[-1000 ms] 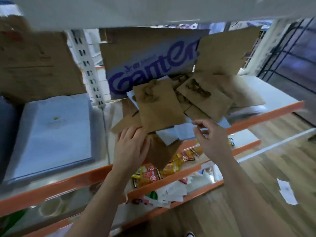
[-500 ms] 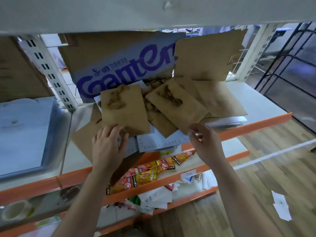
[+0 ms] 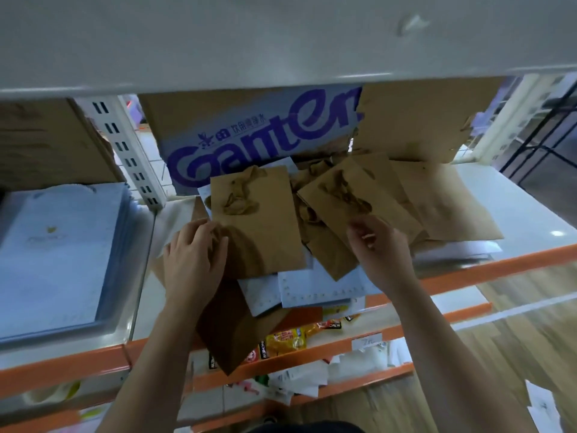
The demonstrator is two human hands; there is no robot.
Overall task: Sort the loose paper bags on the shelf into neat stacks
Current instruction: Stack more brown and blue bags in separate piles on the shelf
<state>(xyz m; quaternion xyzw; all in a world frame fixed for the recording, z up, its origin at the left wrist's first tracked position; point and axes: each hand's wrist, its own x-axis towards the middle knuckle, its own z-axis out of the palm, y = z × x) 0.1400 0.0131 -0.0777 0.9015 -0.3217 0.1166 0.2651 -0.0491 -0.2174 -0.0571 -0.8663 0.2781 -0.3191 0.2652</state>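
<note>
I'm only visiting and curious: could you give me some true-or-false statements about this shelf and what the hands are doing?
1. Several flat brown paper bags lie overlapping on the white shelf. True.
2. The large cardboard box behind them has red lettering. False: the lettering is purple.
3. The left hand rests on a brown paper bag with twisted handles. True.
4. The right hand hangs clear of the bags. False: its fingers hold the edge of a tilted brown paper bag.
5. The shelf's front edge is green. False: it is orange.
</note>
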